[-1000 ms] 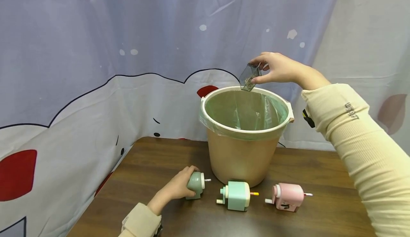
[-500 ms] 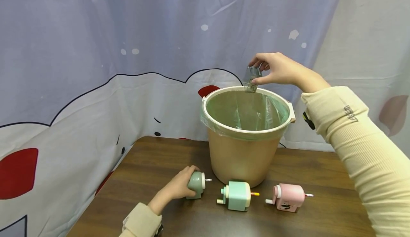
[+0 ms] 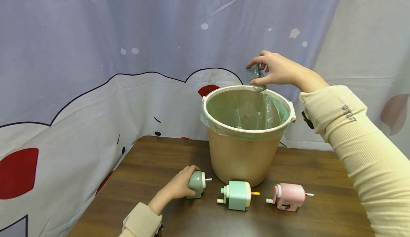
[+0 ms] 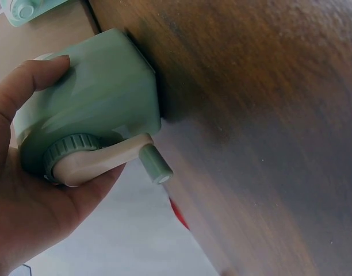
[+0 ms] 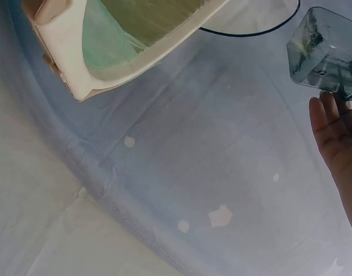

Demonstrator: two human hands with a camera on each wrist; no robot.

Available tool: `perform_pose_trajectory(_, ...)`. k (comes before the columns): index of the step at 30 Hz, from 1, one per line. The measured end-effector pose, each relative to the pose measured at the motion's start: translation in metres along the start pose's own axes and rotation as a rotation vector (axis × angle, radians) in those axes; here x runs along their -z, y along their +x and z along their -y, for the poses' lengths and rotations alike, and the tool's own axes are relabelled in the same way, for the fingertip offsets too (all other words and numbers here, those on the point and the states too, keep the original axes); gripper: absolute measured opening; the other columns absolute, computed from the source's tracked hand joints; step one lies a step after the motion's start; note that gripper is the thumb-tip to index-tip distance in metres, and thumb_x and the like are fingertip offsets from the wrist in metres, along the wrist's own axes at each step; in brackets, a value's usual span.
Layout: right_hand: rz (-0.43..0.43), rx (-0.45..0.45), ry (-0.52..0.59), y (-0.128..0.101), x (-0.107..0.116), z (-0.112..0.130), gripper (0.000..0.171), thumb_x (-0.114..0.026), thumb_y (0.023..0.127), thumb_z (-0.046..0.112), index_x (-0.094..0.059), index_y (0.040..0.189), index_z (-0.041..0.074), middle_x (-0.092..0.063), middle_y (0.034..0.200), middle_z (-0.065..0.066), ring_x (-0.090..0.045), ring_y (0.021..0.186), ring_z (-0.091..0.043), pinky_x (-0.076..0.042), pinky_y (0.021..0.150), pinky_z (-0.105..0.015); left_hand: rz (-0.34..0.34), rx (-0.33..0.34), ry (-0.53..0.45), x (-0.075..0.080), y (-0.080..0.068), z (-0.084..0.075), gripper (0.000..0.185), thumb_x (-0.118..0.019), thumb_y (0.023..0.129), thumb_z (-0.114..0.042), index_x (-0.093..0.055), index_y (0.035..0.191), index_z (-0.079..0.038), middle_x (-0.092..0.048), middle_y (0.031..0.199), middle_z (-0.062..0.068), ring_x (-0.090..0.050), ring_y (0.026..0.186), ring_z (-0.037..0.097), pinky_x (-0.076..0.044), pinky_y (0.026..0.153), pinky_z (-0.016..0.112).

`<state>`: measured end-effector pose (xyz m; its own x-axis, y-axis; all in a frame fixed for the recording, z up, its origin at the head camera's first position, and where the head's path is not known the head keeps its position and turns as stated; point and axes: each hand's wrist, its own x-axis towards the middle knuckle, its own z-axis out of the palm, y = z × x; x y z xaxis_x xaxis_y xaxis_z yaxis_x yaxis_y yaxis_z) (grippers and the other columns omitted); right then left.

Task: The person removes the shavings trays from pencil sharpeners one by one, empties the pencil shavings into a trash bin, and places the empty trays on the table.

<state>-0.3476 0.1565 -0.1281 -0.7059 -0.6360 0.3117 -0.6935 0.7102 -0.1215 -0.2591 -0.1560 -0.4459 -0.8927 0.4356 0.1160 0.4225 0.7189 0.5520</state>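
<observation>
Clear plastic shavings tray (image 3: 256,76) is pinched by the right hand (image 3: 278,69) above the one bin (image 3: 246,130). Three sharpeners stand on the table (image 3: 153,166): the left hand (image 3: 176,189) grips the sage one (image 3: 196,184), beside one mint sharpener (image 3: 237,195) and one pink sharpener (image 3: 288,196).

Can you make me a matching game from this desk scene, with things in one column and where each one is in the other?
Things:
1. clear shavings drawer
2. sage-green sharpener
3. pink sharpener
4. mint sharpener

Places:
A. on the table, farthest right
B. in the left hand
C. held by the right hand above the bin
D. middle of the row, before the bin

Pairs: 1-C, 2-B, 3-A, 4-D
</observation>
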Motion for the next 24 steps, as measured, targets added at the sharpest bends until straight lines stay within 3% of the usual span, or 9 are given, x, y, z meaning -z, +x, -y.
perform_pose_trajectory(11,0.058,0.06,-0.058,0.001,-0.004,0.007,0.034,-0.067,0.078,0.014,-0.067,0.111,0.005,-0.051,0.104,-0.019,-0.05,0.095,-0.031,-0.04,0.085,-0.042,0.0,0.001,0.002,0.0,-0.002,-0.001,0.068,-0.078,0.061,-0.002,-0.048,0.121,-0.004,-0.053,0.104,0.012,-0.051,0.09,0.023,-0.046,0.07,0.038)
perform_pose_trajectory(18,0.087,0.083,-0.202,0.003,-0.008,0.013,0.035,-0.065,0.075,0.015,-0.067,0.108,0.005,-0.051,0.103,-0.019,-0.049,0.095,-0.032,-0.033,0.077,-0.045,0.008,-0.003,0.0,0.0,-0.003,-0.002,0.068,-0.078,0.062,-0.002,-0.048,0.122,-0.003,-0.053,0.105,0.012,-0.051,0.09,0.023,-0.046,0.07,0.038)
perform_pose_trajectory(24,0.112,0.091,-0.232,0.004,-0.009,0.016,0.034,-0.065,0.074,0.015,-0.067,0.107,0.006,-0.052,0.103,-0.019,-0.049,0.097,-0.034,-0.03,0.075,-0.043,0.009,-0.003,-0.005,-0.001,-0.003,-0.001,0.068,-0.079,0.062,-0.003,-0.047,0.122,-0.003,-0.053,0.105,0.011,-0.051,0.09,0.023,-0.045,0.07,0.037)
